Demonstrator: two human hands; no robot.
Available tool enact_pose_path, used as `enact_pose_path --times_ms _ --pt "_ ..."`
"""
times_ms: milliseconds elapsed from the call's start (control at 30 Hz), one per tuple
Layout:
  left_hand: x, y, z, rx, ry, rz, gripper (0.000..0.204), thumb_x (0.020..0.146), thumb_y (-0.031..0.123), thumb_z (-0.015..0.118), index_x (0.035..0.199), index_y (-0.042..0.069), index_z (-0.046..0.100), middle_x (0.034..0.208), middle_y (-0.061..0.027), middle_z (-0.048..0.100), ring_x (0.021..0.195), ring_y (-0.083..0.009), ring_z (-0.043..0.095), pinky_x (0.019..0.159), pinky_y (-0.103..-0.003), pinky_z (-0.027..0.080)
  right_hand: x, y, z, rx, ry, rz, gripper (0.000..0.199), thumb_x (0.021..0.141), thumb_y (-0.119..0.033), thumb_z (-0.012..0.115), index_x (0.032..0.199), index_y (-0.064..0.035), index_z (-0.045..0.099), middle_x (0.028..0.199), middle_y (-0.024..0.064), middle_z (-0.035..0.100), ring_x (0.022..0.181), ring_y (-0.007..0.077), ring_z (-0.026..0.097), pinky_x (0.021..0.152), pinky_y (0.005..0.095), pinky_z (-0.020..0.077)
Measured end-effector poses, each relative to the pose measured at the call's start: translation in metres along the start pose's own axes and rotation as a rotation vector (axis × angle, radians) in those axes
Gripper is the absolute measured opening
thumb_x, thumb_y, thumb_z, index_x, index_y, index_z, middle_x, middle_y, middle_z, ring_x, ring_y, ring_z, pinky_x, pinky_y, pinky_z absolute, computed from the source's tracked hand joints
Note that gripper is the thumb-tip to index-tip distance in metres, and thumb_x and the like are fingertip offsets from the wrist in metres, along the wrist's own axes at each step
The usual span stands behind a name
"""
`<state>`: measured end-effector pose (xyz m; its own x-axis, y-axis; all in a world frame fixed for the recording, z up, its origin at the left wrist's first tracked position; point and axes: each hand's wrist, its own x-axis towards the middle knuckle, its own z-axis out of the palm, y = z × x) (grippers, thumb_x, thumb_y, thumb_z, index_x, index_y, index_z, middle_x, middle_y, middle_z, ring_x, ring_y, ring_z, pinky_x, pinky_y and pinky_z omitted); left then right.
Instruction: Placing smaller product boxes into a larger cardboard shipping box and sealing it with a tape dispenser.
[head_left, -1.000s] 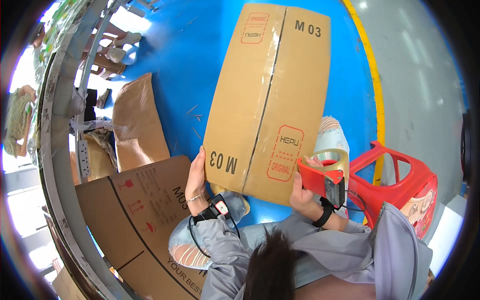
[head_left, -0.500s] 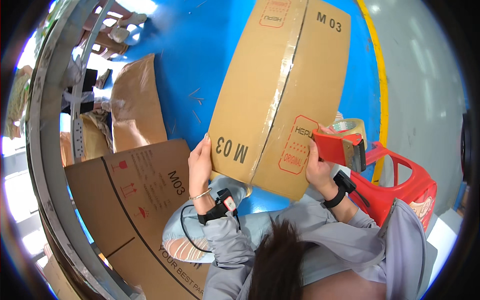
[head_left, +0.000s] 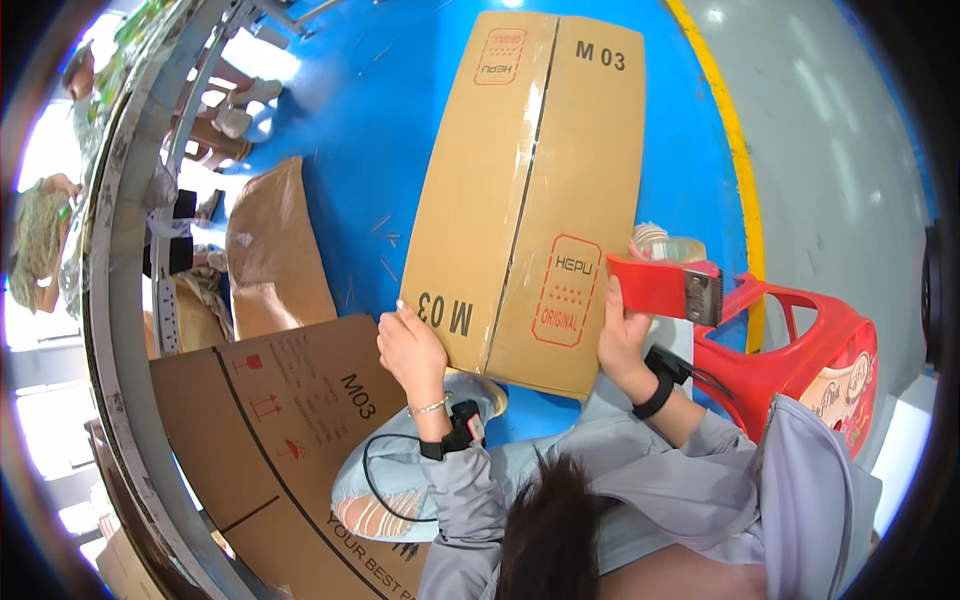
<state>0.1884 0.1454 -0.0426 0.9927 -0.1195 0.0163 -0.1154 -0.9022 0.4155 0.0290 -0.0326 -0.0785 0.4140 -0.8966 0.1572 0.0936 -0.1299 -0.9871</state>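
Observation:
A long cardboard box (head_left: 575, 160) stands in front of me, with a glossy strip of clear tape (head_left: 522, 165) running beside its centre seam. My left hand (head_left: 412, 348) grips the box's near left corner, fingers bent against the edge. In my right hand (head_left: 625, 338), at the near right side of the box, is a red tape dispenser (head_left: 650, 287). Its metal cutting end points right, and a roll of clear tape (head_left: 680, 250) shows behind it. Part of the right hand's grip is hidden behind the dispenser.
A red plastic stool (head_left: 790, 330) stands at my right, near a yellow floor line (head_left: 738, 170). A larger flat carton (head_left: 290, 440) lies at my left. Beyond it are brown paper or cardboard (head_left: 275, 250) and a metal-edged bench (head_left: 105, 290). Other people's feet (head_left: 235, 120) show at the far left.
The box has shifted left and slightly down in view, showing its far edge. My left hand has moved onto its near corner. The tape dispenser has turned a little, still in my right hand.

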Motion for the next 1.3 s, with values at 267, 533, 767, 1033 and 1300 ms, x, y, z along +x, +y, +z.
enact_pose_path --times_ms 267,533,767,1033,1300 --pt "-0.017 0.004 -0.012 0.141 0.054 -0.009 0.035 0.099 0.031 0.038 0.085 0.001 0.050 0.089 -0.0162 0.056 0.090 -0.0355 0.053 0.079 -0.046 0.032 -0.011 -0.009 -0.003 0.165 0.123 0.143 0.043 0.100 -0.011 0.047 0.137 0.0028 0.033 0.142 0.0149 0.039 0.127 0.0195 0.042 0.107 0.0341 0.0335" --pt "-0.026 0.004 -0.026 0.133 -0.018 0.019 0.031 0.097 0.028 0.043 0.093 -0.001 0.052 0.091 -0.0168 0.055 0.093 -0.0349 0.051 0.080 -0.045 0.031 0.026 -0.003 -0.009 0.073 0.072 0.127 0.044 0.098 -0.009 0.049 0.137 0.0005 0.032 0.140 0.0150 0.043 0.128 0.0212 0.043 0.107 0.0348 0.0344" --pt "-0.023 -0.003 -0.037 0.030 -0.157 0.110 0.034 0.099 0.031 0.042 0.093 -0.002 0.051 0.093 -0.0215 0.056 0.094 -0.0385 0.049 0.087 -0.049 0.032 0.042 -0.014 -0.026 0.100 -0.043 0.227 0.043 0.097 -0.009 0.053 0.135 0.0018 0.038 0.140 0.0156 0.044 0.125 0.0201 0.045 0.107 0.0359 0.0346" --pt "-0.029 0.045 0.000 0.085 -0.123 0.356 0.060 0.096 0.036 0.043 0.142 0.000 0.031 0.150 -0.0255 0.025 0.139 -0.0460 0.017 0.109 -0.057 0.015 0.004 -0.019 -0.002 0.000 0.002 0.126 0.041 0.094 -0.006 0.055 0.132 0.0047 0.044 0.137 0.0155 0.046 0.127 0.0212 0.043 0.108 0.0363 0.0306" --pt "-0.035 0.052 0.022 0.021 -0.192 0.683 0.054 0.090 0.027 0.049 0.140 0.007 0.042 0.151 -0.0264 0.026 0.141 -0.0467 0.016 0.110 -0.058 0.011 -0.001 -0.027 0.013 -0.043 0.040 0.131 0.039 0.095 -0.006 0.053 0.131 0.0064 0.044 0.137 0.0159 0.046 0.130 0.0257 0.040 0.110 0.0396 0.0288"
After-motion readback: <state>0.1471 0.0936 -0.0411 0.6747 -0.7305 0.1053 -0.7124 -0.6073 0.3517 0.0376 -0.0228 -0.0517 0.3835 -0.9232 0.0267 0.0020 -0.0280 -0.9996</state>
